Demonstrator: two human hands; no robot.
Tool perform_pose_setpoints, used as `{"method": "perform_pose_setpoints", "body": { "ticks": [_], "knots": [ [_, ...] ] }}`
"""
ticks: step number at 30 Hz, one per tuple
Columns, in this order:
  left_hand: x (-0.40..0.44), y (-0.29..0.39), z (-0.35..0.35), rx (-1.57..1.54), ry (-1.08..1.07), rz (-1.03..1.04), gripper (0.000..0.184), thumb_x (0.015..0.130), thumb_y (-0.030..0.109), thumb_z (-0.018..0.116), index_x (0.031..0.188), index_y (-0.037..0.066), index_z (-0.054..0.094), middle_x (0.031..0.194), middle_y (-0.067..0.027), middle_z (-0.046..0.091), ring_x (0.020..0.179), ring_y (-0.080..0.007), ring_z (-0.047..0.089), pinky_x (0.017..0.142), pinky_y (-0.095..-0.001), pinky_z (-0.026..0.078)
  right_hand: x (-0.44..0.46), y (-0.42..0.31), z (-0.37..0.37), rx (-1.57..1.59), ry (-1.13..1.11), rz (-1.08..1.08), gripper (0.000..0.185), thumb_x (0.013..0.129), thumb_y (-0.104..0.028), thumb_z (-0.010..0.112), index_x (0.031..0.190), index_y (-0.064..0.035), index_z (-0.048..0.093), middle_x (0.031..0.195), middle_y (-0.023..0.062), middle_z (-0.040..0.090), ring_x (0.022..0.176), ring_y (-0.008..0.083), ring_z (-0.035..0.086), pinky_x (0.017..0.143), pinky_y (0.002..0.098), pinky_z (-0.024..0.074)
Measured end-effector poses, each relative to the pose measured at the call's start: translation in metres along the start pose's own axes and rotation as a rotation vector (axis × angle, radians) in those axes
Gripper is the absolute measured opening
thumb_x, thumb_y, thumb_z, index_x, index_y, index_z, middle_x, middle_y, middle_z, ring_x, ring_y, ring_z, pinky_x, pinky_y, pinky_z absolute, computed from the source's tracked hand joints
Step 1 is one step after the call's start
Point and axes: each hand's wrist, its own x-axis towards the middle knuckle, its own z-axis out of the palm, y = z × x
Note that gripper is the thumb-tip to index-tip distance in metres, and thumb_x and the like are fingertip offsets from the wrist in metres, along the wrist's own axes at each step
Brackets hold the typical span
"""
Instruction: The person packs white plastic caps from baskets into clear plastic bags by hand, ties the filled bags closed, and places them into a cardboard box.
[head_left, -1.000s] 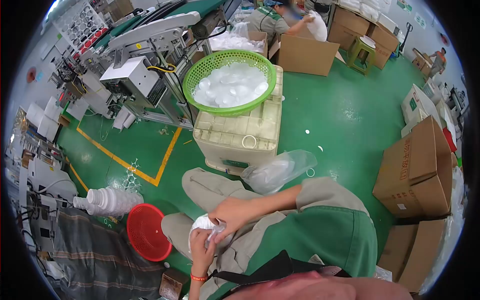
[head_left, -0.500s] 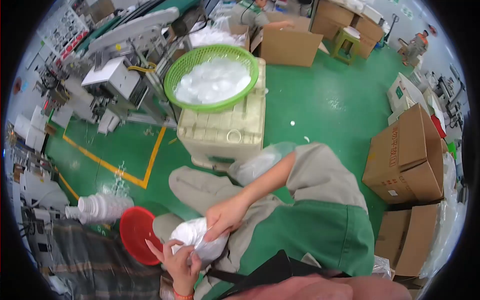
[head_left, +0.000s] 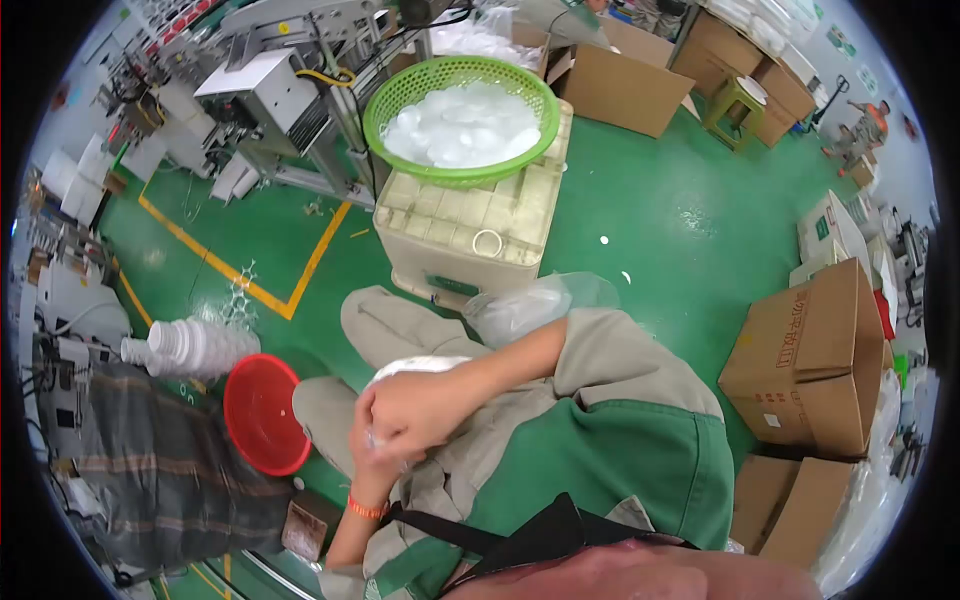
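Observation:
A clear plastic bag of white, round, flat pieces (head_left: pixel 425 363) rests on my lap, mostly hidden beneath my right hand. My right hand (head_left: pixel 425 405) is closed and lies across my left hand (head_left: pixel 374 468). Both are pressed together at the gathered end of the bag, where a little clear plastic shows between the fingers. The left fingers are partly covered by the right hand. Left of my knee stands a red basin (head_left: pixel 268 415) with a small white bit inside.
A green basket (head_left: pixel 460 175) of white pieces sits on a cream crate (head_left: pixel 470 220) ahead, with a white ring on its lid. Another plastic bag (head_left: pixel 535 305) lies by the crate. Stacked white cups (head_left: pixel 200 347) are left; cardboard boxes (head_left: pixel 800 360) stand right. Two people are farther back.
My right hand has moved left and down over the left hand, covering more of the bag. My hands are now together at its gathered end. The camera view has shifted.

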Motion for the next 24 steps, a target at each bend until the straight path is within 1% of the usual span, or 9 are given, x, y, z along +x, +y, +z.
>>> {"method": "perform_pose_setpoints", "body": {
  "ticks": [1,3,7,11,13,17,18,22,24],
  "knots": [
    [0.003,-0.027,0.001,0.240,0.050,0.308,0.050,0.068,0.020,0.070,0.112,0.003,0.052,0.103,-0.0154,0.059,0.092,-0.0333,0.059,0.092,-0.0424,0.041,-0.005,0.005,0.002,0.263,0.015,0.190,0.041,0.086,-0.028,0.054,0.055,-0.0015,0.059,0.049,0.0028,0.055,0.042,0.0137,0.053,0.043,0.0272,0.0421],
    [0.009,-0.034,-0.004,0.234,0.063,0.421,0.035,0.072,0.013,0.065,0.105,0.003,0.057,0.091,-0.0134,0.061,0.088,-0.0318,0.060,0.098,-0.0464,0.036,-0.008,-0.019,-0.025,0.659,0.021,0.502,0.044,0.089,-0.029,0.055,0.059,0.0028,0.058,0.050,0.0038,0.053,0.037,0.0083,0.049,0.035,0.0221,0.0365],
    [0.008,0.009,0.003,0.289,0.112,0.427,0.022,0.074,0.007,0.061,0.095,0.002,0.058,0.083,-0.0125,0.060,0.090,-0.0317,0.059,0.109,-0.0531,0.018,-0.019,-0.011,-0.028,0.693,0.096,0.610,0.045,0.088,-0.033,0.057,0.058,-0.0004,0.056,0.048,0.0028,0.051,0.035,0.0076,0.047,0.033,0.0219,0.0336],
    [0.021,0.001,0.003,0.282,0.155,0.330,0.041,0.075,0.018,0.070,0.104,0.000,0.047,0.102,-0.0181,0.054,0.111,-0.0430,0.040,0.098,-0.0496,0.029,-0.014,0.016,-0.034,0.840,0.366,0.590,0.049,0.087,-0.039,0.059,0.055,-0.0023,0.054,0.046,0.0019,0.050,0.034,0.0083,0.047,0.031,0.0218,0.0322],
    [0.019,-0.002,0.005,0.440,0.201,0.448,0.048,0.072,0.010,0.070,0.113,0.000,0.046,0.109,-0.0159,0.048,0.099,-0.0335,0.047,0.087,-0.0382,0.038,-0.008,0.012,-0.037,0.728,0.307,0.599,0.050,0.087,-0.040,0.058,0.055,-0.0027,0.053,0.048,0.0024,0.052,0.035,0.0086,0.049,0.032,0.0213,0.0333],
    [0.020,-0.030,0.001,0.213,0.142,0.400,0.037,0.078,0.008,0.065,0.111,0.000,0.049,0.104,-0.0139,0.054,0.094,-0.0270,0.052,0.083,-0.0349,0.041,0.002,0.010,-0.031,0.595,0.203,0.630,0.049,0.087,-0.042,0.058,0.058,-0.0017,0.056,0.052,0.0028,0.054,0.038,0.0087,0.052,0.034,0.0208,0.0355],
    [0.019,-0.027,-0.003,0.146,0.130,0.287,0.034,0.076,0.011,0.067,0.104,-0.001,0.054,0.104,-0.0190,0.055,0.099,-0.0365,0.052,0.088,-0.0417,0.039,0.004,0.010,-0.030,0.588,0.177,0.645,0.049,0.087,-0.042,0.058,0.059,-0.0016,0.057,0.053,0.0031,0.055,0.039,0.0087,0.052,0.034,0.0210,0.0359],
    [0.015,-0.022,-0.010,0.207,0.132,0.345,0.045,0.074,0.009,0.069,0.114,0.001,0.052,0.116,-0.0178,0.054,0.112,-0.0361,0.047,0.094,-0.0420,0.037,0.012,0.008,-0.027,0.667,0.162,0.606,0.050,0.084,-0.045,0.061,0.059,-0.0013,0.056,0.052,0.0043,0.056,0.039,0.0102,0.054,0.034,0.0214,0.0384],
    [0.017,-0.043,-0.008,0.219,0.096,0.261,0.064,0.071,0.011,0.072,0.127,0.002,0.042,0.135,-0.0197,0.037,0.123,-0.0338,0.039,0.100,-0.0418,0.033,0.016,0.008,-0.026,0.641,0.147,0.551,0.050,0.084,-0.044,0.060,0.059,-0.0019,0.056,0.051,0.0039,0.055,0.038,0.0096,0.053,0.034,0.0218,0.0383]
  ]
}}
